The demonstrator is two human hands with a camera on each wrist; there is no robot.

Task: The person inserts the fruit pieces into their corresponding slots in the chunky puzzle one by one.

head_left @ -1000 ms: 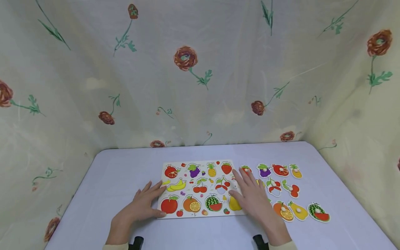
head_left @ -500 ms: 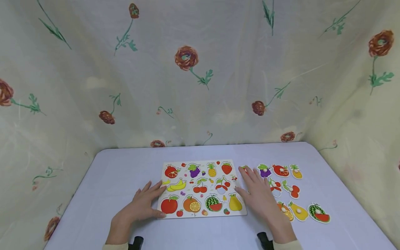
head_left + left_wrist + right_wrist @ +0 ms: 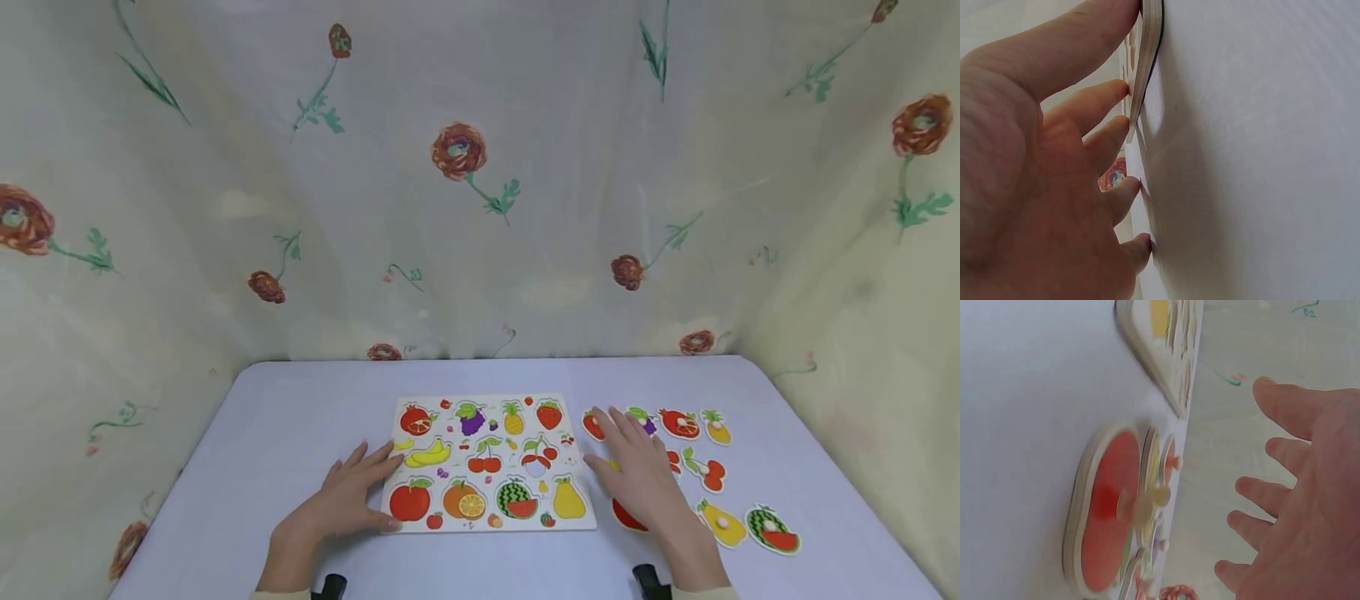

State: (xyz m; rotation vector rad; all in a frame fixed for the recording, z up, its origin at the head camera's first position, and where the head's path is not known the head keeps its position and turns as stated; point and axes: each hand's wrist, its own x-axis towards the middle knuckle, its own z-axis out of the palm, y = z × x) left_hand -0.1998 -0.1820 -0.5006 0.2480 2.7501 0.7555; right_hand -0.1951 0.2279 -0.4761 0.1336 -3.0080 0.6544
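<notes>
The puzzle board (image 3: 495, 483) lies flat on the counter (image 3: 300, 404) against the spread fingers (image 3: 1109, 136) of my left hand (image 3: 341, 502), while my right hand (image 3: 637, 471) hovers, spread and empty, over the fruit pieces (image 3: 716, 477) — light, stiff wood, I'd judge, best pinched by the knobs (image 3: 1141, 510).
</notes>
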